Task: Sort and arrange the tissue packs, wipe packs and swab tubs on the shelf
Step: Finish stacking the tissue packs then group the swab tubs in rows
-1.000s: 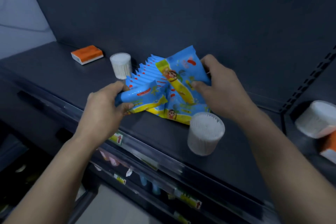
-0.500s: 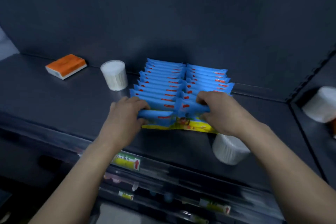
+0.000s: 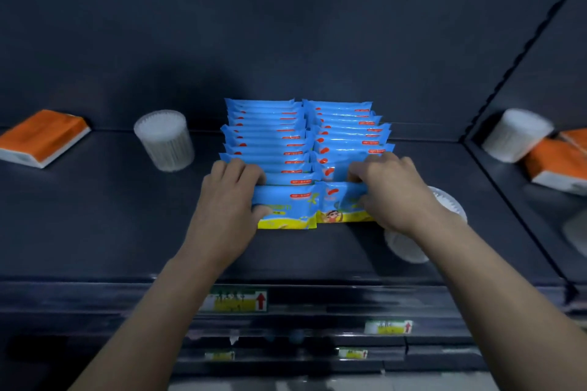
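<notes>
Mostly hidden under right hand (image 3: 390, 190) and forearm: swab tub (image 3: 448, 205); part of rim and lower wall only. Fingertips of left hand (image 3: 228, 200) partly concealed behind front wipe packs (image 3: 286, 200). Rear wipe packs (image 3: 263, 124) overlapped; top edges only. Cut off at left edge: orange tissue pack (image 3: 41, 136). Cut off at right edge: orange packs (image 3: 559, 165). Print on shelf-edge labels (image 3: 236, 299) blurred, unreadable.

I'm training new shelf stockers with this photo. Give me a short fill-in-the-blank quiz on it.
The blue wipe packs stand in ___ rows side by side.
The left hand and the right hand grip the packs at the ___ of the rows.
The tissue pack at the far left has an ___ top.
Missing words: two; front; orange.
</notes>
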